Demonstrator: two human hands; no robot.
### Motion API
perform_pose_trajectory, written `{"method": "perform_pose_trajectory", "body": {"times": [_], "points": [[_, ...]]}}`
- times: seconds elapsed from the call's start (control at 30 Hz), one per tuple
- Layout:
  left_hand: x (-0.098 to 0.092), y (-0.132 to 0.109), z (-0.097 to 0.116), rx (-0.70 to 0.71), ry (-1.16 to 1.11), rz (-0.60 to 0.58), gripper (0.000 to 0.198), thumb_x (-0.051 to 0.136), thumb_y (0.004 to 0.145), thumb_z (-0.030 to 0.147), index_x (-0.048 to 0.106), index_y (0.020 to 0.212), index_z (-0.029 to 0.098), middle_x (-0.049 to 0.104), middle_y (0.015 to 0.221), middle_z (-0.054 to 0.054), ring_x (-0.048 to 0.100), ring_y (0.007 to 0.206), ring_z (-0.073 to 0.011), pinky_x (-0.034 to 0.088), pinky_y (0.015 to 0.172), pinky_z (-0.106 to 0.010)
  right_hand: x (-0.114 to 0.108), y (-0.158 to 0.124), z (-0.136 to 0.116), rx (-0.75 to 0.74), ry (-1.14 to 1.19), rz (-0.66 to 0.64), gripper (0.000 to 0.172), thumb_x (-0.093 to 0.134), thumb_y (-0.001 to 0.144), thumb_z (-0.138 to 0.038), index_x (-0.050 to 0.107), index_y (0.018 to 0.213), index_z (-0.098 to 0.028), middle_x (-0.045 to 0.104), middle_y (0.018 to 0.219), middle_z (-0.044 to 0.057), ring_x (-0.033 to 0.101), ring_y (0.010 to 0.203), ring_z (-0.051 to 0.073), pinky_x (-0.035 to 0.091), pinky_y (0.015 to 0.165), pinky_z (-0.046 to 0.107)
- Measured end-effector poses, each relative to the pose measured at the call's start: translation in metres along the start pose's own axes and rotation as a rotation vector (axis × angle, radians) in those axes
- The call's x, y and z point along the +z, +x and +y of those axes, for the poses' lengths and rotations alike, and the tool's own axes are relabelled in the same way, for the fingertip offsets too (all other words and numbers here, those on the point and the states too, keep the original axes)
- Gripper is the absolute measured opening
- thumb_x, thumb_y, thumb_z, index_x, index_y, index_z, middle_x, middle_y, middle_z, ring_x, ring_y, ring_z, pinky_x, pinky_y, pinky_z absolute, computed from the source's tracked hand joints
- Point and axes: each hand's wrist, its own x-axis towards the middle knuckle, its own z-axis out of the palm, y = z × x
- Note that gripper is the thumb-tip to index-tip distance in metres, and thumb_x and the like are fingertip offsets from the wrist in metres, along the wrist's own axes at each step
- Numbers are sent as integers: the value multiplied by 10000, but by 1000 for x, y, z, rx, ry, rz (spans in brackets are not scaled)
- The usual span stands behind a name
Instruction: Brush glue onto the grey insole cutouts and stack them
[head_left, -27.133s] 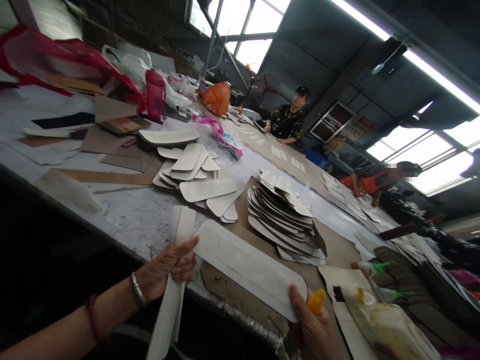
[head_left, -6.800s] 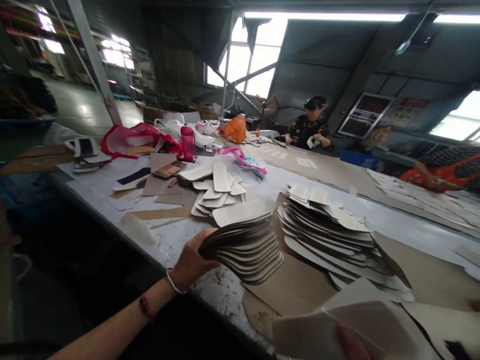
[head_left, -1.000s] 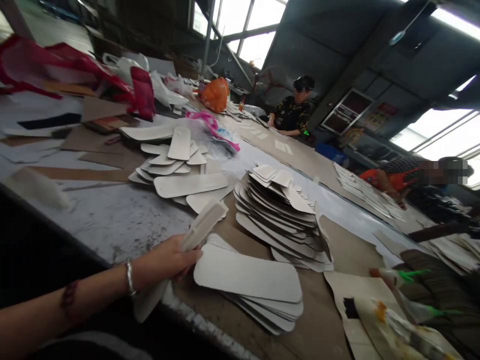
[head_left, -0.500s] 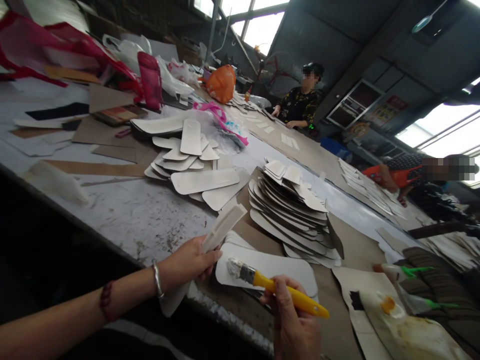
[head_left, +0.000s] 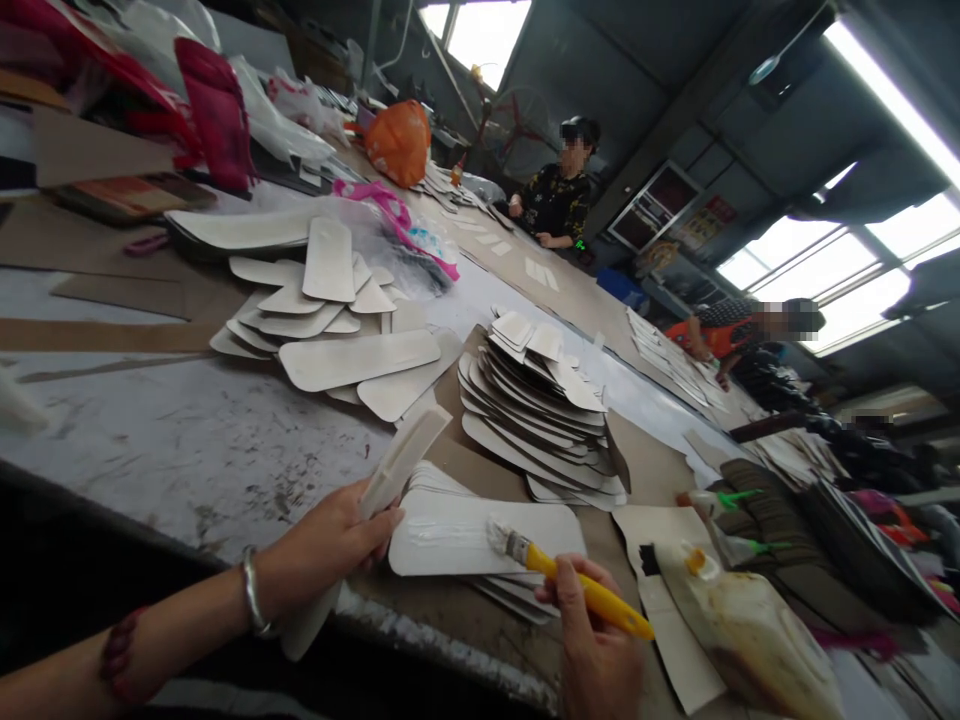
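My right hand [head_left: 592, 620] is closed around the yellow handle of a paintbrush [head_left: 585, 590]. White paste coats its bristles, which touch the top white panel [head_left: 465, 535] of a fanned stack at the table edge. Wet white streaks run along the left part of that panel. My left hand [head_left: 345, 545] grips a long off-white strip [head_left: 409, 455], held tilted beside the panel's left end; its lower end hangs below my wrist. Behind the panel stands a tall stack of white rounded panels [head_left: 532, 420], and a loose pile of similar panels [head_left: 360, 360] lies farther left.
A stained plastic jug [head_left: 765, 630] and green-tipped bottles [head_left: 727, 500] stand at the right. Plastic bags and an orange bag [head_left: 399, 145] lie at the back left. Two people [head_left: 562, 195] [head_left: 731, 335] work across the table. Its front edge [head_left: 442, 640] runs below my hands.
The brush has moved rightward along the top panel, leaving white streaks on its left part. My left hand still holds the strip. The whole view has swung to the right.
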Motion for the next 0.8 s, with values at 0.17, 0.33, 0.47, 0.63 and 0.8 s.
{"method": "perform_pose_trajectory", "body": {"times": [0.17, 0.33, 0.47, 0.63, 0.8], "points": [[1, -1, 3, -56, 44, 19, 336, 533, 643, 520, 431, 561, 210, 443, 407, 60, 395, 411, -113, 326, 441, -225, -36, 25, 25, -244, -234, 154, 360, 545, 757, -532, 614, 811, -183, 613, 692, 31, 585, 658, 199, 439, 674, 325], [-1, 1, -4, -46, 64, 2, 325, 511, 710, 487, 442, 572, 200, 472, 430, 62, 406, 421, -101, 302, 440, -200, -42, 32, 25, -586, -398, 232, 310, 486, 837, -446, 613, 763, -173, 590, 743, 54, 572, 703, 185, 456, 680, 311], [-4, 4, -6, -42, 89, -50, 317, 505, 724, 471, 444, 575, 198, 452, 410, 76, 382, 405, -89, 288, 434, -189, -31, 32, 22, -871, -431, 222, 140, 498, 868, -261, 594, 853, -160, 576, 787, 55, 577, 733, 157, 473, 697, 275], [-8, 8, -3, -69, 131, -60, 345, 496, 663, 528, 434, 558, 206, 428, 397, 79, 361, 392, -91, 281, 419, -196, 2, 8, 14, -862, -413, 94, 115, 471, 878, -178, 576, 923, -181, 578, 841, 61, 585, 784, 158, 488, 710, 278], [-13, 13, -6, -78, 147, -108, 382, 471, 677, 538, 436, 511, 196, 425, 401, 69, 350, 383, -85, 269, 409, -193, 29, -33, -8, -769, -43, -83, 152, 454, 866, -116, 559, 907, -218, 589, 797, 29, 589, 784, 148, 481, 721, 267]]}}
